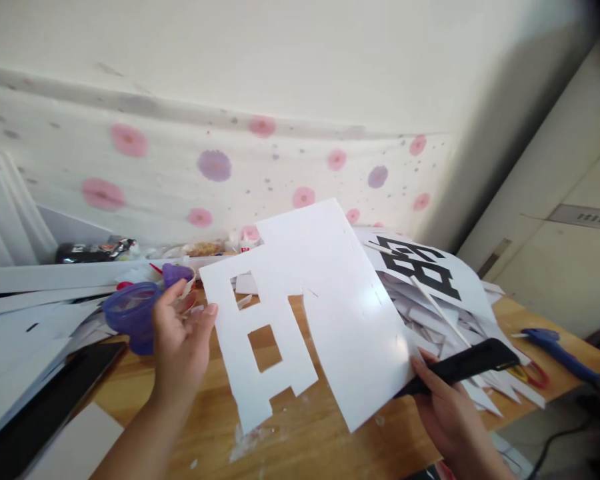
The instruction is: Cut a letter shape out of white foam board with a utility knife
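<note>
A large white sheet [325, 267] is held up above the table, with square openings and notched edges in its left part. My left hand [183, 333] is at its left edge: the thumb lies against the edge and the other fingers curl beside it, partly hidden. At the lower right edge of the sheet is my right hand [445, 407], its thumb pressing the sheet. The same hand grips a black-handled tool [465, 363] that looks like a utility knife; its front end is hidden by the sheet.
A purple container [133, 310] stands left of my left hand. Right of the sheet are a heap of white offcuts [420, 313], a sheet with black shapes [420, 267] and a blue glue gun [560, 350]. A dark flat panel [55, 407] lies at left on the wooden table [370, 440].
</note>
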`<state>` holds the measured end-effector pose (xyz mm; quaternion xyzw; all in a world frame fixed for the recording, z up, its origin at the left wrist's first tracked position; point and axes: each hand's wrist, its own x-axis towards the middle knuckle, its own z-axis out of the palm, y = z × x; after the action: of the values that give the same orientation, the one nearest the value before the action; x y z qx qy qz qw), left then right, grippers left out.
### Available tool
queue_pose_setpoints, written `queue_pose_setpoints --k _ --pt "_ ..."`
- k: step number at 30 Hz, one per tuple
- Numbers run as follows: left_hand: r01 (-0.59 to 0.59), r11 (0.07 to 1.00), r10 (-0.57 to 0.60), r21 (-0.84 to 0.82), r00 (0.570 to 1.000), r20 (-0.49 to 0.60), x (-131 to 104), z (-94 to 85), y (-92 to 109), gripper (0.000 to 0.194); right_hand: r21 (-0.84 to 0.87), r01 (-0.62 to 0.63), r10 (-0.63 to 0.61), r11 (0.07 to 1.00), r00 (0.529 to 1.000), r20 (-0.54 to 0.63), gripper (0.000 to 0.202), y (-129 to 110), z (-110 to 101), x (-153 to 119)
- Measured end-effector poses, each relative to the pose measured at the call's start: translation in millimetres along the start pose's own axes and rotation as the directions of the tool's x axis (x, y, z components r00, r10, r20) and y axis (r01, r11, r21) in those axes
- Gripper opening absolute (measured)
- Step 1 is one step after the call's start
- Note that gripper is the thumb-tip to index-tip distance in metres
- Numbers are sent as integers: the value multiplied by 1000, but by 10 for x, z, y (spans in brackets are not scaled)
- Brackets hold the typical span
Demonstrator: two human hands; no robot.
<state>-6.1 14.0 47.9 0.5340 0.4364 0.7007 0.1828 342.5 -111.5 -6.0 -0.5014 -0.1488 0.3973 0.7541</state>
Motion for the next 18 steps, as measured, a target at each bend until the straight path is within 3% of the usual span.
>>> queue_pose_setpoints --k 3,6,9,12,15,17,18 --pt "207 931 -205 -300 978 39 -19 81 -46 54 11 1 -1 1000 1000 10 35 4 -6 -23" --pt "297 872 -294 -389 953 69 -19 120 -26 50 6 -4 4 1000 999 32 34 2 -25 -32" --pt "301 860 -323 -413 946 18 57 67 15 48 -21 -18 18 1000 1000 19 37 -32 -48 18" --pt "186 914 -252 -360 957 -145 197 -69 92 38 -59 26 -29 998 999 -46 37 -153 -47 183" --pt "44 972 -115 -229 944 -309 281 -184 202 25 -206 43 -32 978 998 59 37 -338 -9 462" --pt "-51 993 16 -103 949 -313 258 -199 266 18 -298 1 41 954 990 133 34 -440 49 670" --pt "-92 995 83 -28 967 -242 223 -186 288 15 -336 0 55 942 986 155 32 -472 94 768"
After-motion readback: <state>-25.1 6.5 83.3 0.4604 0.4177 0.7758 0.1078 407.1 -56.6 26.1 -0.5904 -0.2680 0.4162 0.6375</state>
